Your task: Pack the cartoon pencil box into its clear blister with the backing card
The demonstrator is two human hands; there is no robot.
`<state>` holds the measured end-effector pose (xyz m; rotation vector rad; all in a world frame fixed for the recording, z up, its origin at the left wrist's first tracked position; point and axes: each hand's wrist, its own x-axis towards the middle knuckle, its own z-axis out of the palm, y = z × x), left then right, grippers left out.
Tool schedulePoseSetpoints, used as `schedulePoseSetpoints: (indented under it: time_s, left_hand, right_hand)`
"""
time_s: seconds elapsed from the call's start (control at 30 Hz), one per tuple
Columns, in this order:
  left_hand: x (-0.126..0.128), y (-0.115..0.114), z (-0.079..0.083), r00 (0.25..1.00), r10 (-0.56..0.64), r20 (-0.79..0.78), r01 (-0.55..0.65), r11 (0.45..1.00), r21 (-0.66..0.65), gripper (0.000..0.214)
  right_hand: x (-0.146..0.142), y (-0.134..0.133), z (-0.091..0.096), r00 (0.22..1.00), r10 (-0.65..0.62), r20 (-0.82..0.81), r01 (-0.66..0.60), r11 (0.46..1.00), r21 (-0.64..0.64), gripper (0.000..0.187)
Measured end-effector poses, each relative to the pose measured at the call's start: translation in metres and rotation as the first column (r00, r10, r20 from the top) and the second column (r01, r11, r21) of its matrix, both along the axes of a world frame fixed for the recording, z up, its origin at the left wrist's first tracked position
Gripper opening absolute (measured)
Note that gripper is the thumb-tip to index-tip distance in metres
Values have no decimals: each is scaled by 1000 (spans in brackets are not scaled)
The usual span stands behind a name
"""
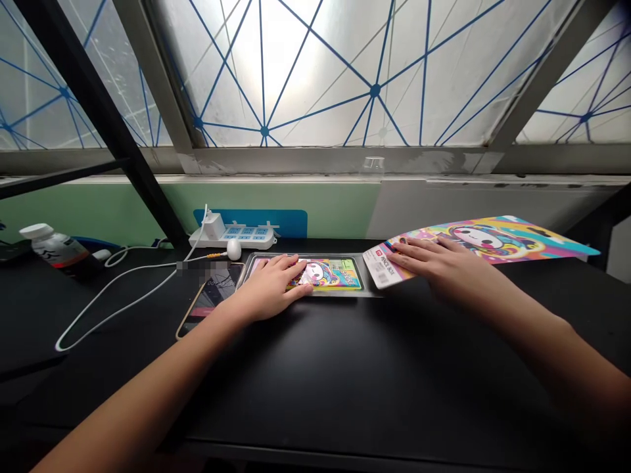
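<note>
A black surface (374,368) was observed beneath a slanted window (315,72) covered with a blue line pattern, with a green wall panel (276,207) behind it. A white power strip (231,235) is situated at the rear, with a white charger (214,226) plugged into it. A white cable (118,303) is looped across the surface, and a small white oval fitting (234,249) is seen on a cord near the strip. A plastic bottle (55,248) with a white cap is positioned at far left, tilted. A smartphone (211,299) is located just left of a shallow clear plastic tray (305,292).

An illustrated cartoon card (330,276) is seated in that tray. The left hand (269,288) is laid flat on the card, palm down, with the fingers close together. The right hand (424,257) is laid flat on a printed cartoon sheet (493,240), with the fingers slightly spread. The sheet extends to the right of the tray, and its white barcode label (382,266) lies just beside the tray. Neither hand is closed around any item.
</note>
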<state>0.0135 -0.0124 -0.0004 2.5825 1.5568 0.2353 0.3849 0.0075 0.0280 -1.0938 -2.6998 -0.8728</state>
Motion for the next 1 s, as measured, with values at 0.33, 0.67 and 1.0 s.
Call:
schedulePoseSetpoints:
  time_s: [0.33,0.67,1.0]
  left_hand:
    - [19,20,9,999,-19,-26,19,1000,13,46]
    - [25,12,-8,1000,-9,-14,11,986,166,43]
    - [28,8,-9,999,-30,-39,38,972,233,41]
  right_hand:
    - [-80,-93,-7,990,83,-113,-86,996,-25,55]
    - [-196,-101,-60,929,212,-305,-326,859,-394,59]
    - [-187,-80,-54,839,224,-495,-481,729,-487,35]
